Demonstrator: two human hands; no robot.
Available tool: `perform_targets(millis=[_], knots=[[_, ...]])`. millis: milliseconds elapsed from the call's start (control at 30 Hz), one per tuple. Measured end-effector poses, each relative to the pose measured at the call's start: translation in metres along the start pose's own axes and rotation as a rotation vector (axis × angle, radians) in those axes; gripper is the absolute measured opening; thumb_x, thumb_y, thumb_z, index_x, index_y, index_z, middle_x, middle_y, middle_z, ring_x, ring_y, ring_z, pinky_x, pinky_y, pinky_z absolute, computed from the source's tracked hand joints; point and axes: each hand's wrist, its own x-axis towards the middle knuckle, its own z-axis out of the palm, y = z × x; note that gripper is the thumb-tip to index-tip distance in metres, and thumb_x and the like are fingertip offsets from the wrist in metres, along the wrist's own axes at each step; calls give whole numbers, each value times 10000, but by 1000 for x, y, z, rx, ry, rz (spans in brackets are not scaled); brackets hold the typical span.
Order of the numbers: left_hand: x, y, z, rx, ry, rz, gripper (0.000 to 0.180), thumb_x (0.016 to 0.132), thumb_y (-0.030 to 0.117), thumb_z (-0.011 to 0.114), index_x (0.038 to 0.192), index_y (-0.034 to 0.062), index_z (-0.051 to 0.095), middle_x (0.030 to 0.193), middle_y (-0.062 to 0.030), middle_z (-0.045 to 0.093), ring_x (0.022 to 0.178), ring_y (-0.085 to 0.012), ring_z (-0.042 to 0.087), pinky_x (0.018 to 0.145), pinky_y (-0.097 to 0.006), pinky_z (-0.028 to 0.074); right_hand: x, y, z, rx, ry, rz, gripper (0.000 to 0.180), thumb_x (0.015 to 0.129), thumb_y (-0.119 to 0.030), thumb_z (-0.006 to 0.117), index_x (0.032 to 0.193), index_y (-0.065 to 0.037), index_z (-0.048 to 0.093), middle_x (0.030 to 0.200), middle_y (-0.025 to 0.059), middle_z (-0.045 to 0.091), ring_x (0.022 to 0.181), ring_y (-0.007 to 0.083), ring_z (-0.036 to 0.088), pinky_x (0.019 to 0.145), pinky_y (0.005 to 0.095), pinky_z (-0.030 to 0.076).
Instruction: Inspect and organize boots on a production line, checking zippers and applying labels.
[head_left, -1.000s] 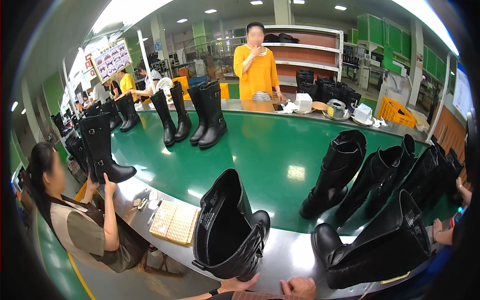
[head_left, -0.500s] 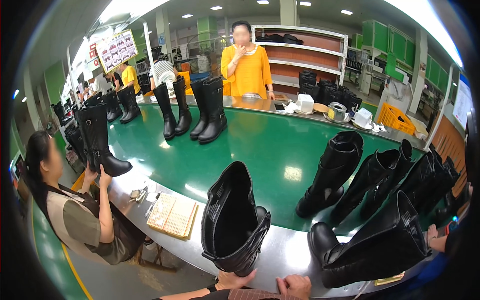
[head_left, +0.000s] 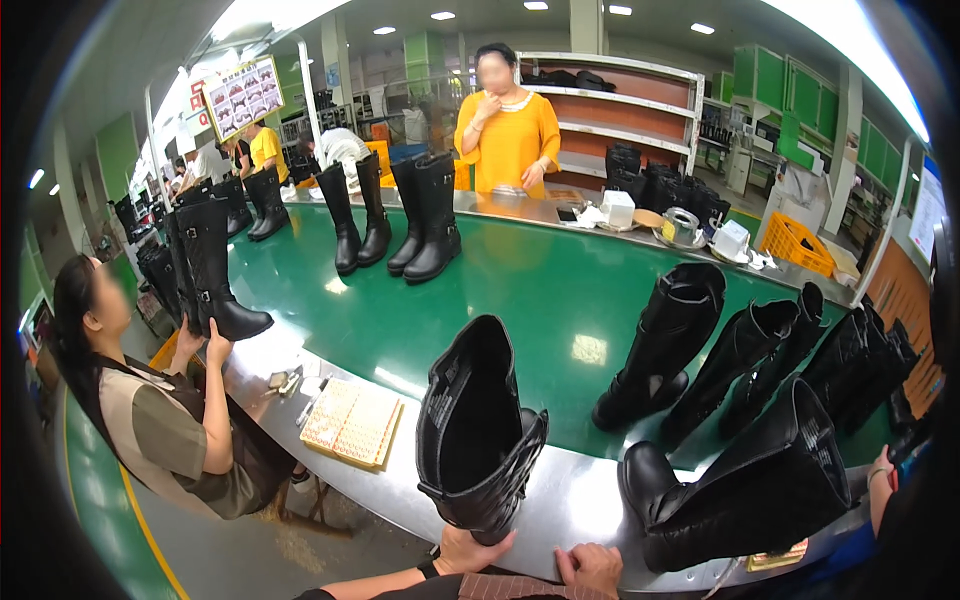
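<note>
A tall black boot (head_left: 470, 430) stands in front of me on the metal table edge, its wide opening tilted toward me. My left hand (head_left: 472, 550) is closed round the back of the boot near its heel. To the right of it, my right hand (head_left: 592, 570) rests on the metal edge with curled fingers and shows nothing in them. Another black boot (head_left: 750, 490) lies on its side beyond my right hand, its sole end toward me.
On the green belt (head_left: 520, 290) stand several black boots (head_left: 660, 350) at right and more boots (head_left: 430, 215) farther left. A sheet pad of stickers (head_left: 350, 422) lies left of my boot. One co-worker (head_left: 160, 400) at left holds a boot; a person in yellow (head_left: 508, 135) stands across.
The boot in my left hand has shifted slightly right and turned a little. Across the belt, the person in yellow has brought one hand forward. My right hand stays in place.
</note>
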Motion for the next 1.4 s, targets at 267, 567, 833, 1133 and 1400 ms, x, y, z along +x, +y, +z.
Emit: perform_targets(millis=[267,567,833,1133,1400], knots=[[5,4,0,-7,-67,-26,543,671,242,873,1112,11,656,1062,-145,688,974,-292,674,874,-383,516,2,2,-4,39,-22,32,295,821,-198,709,645,-55,521,654,144,537,658,363,551,649,462,415],[-4,-13,4,-10,-32,-17,630,674,271,869,1196,30,612,1104,-163,664,988,-312,668,842,-380,536,-8,7,3,55,2,42,286,802,-199,721,636,-57,536,651,151,546,658,364,560,648,460,422],[-7,-29,7,-7,-64,-8,708,660,273,881,1246,24,571,1137,-171,623,1022,-327,646,866,-382,529,1,-3,-4,38,-8,54,279,807,-208,715,640,-56,551,671,148,567,680,362,569,672,463,424],[-8,-29,9,58,18,35,684,649,283,883,1193,25,558,1064,-172,610,944,-345,632,805,-397,530,-3,-2,-1,48,-16,56,260,830,-199,696,658,-61,557,684,145,574,702,369,569,696,465,419],[-6,-22,5,-23,2,9,695,674,276,874,1226,26,534,1085,-170,616,997,-341,623,858,-396,508,-6,12,4,-150,-212,38,235,769,-271,774,793,-65,663,732,81,627,684,224,597,643,361,382]])
